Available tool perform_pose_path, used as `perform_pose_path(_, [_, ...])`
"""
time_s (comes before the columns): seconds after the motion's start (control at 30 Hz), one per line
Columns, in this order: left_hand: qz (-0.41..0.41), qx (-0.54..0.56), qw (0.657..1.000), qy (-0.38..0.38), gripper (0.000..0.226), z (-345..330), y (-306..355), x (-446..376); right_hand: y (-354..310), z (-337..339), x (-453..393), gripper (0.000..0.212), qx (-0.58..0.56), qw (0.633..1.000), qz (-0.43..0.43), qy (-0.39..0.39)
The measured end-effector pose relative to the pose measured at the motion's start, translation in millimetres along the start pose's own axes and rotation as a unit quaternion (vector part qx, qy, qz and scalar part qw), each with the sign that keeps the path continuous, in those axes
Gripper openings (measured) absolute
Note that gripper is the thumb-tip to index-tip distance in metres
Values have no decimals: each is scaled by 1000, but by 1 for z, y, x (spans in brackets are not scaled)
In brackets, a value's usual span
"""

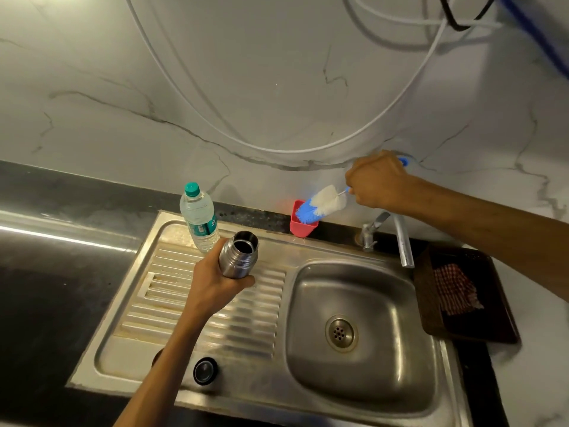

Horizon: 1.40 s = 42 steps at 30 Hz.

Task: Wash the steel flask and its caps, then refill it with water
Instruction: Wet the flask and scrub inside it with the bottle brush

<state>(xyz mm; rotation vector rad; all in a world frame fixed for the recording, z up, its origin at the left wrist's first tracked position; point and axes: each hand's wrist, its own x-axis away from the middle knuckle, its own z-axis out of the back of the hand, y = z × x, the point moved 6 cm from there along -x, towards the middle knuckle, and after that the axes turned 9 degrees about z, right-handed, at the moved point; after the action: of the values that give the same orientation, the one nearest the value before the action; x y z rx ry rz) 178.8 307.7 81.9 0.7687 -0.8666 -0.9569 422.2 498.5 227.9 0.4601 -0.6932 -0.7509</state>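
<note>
**Brush out, flask open: getting ready to scrub**

Marble-veined wall and a dark counter [46,272] frame what I see, with a steel sink unit [354,306] set into it. On the left, at the back of the ribbed drainboard [172,303], stands a capped plastic water bottle [199,217], about full of clear water. Near the front edge lies a black cap [205,370], apart from everything else.

My left hand [215,282] is wrapped around the steel flask [239,254], holding it over the drainboard, mouth open and tilted up toward the camera; the inside looks dark and I cannot tell whether any water is in it. Just beyond, a red holder [300,224] sits against the wall, the bristle end of the bottle brush [323,204] just at its rim. My right hand [375,180] is closed around the brush handle.

Judging the step: I would bring the flask over the basin, steady it firmly, and feed the brush straight down the neck so the bristles don't splay against the rim.

Right of the tap [400,238], a dark tray [431,303] holds a checked cloth [455,291].
</note>
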Motion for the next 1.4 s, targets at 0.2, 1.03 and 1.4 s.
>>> perform_pose_path(0.2, [-24, 4, 1000, 0, 67, -3, -5, 2, -10, -15, -27, 16, 12, 999, -4, -39])
perform_pose_path(1.03, [-27, 8, 1000, -6, 68, -5, -11, 6, 4, 7, -4, 21, -1, 1000, -18, -15])
perform_pose_path(1.4, [-18, 17, 1000, -2, 69, -13, -7, 16, 13, 17, 35, 19, -58, 997, -42, 27])
